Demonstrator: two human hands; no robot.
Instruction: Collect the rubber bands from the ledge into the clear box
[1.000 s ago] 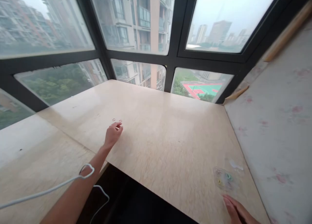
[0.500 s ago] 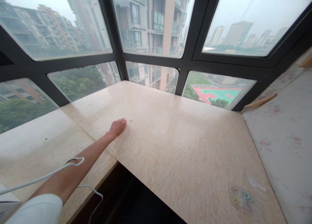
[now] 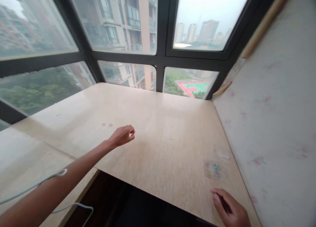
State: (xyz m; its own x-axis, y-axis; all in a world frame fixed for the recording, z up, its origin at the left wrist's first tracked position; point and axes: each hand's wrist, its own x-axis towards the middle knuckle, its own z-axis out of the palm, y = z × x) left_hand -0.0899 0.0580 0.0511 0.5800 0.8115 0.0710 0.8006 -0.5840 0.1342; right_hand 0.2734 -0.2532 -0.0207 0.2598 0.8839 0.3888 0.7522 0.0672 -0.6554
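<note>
My left hand point(image 3: 123, 135) is above the middle of the counter, thumb and forefinger pinched on a small reddish rubber band point(image 3: 134, 132). A thin loop also shows over its knuckles. Two similar small reddish rings point(image 3: 111, 125) lie flat on the counter to its left, a little apart. At lower right, my right hand point(image 3: 232, 209) has curled fingers with thumb and forefinger tips close together; whatever may be between them does not show. Just beyond it lies a clear plastic box point(image 3: 212, 176) with yellow, green and pinkish bands in separate compartments.
A clear lid-like piece point(image 3: 223, 155) lies behind the box, near the flowered wall point(image 3: 261, 138). The pale marble-patterned counter point(image 3: 158, 161) ends in front at a dark opening point(image 3: 138, 207). A white cable point(image 3: 37, 186) crosses my left forearm. Dark-framed windows edge the back.
My left hand has moved right and lifted a band, leaving two rings on the counter. My right hand has come into view by the box. The view has turned right.
</note>
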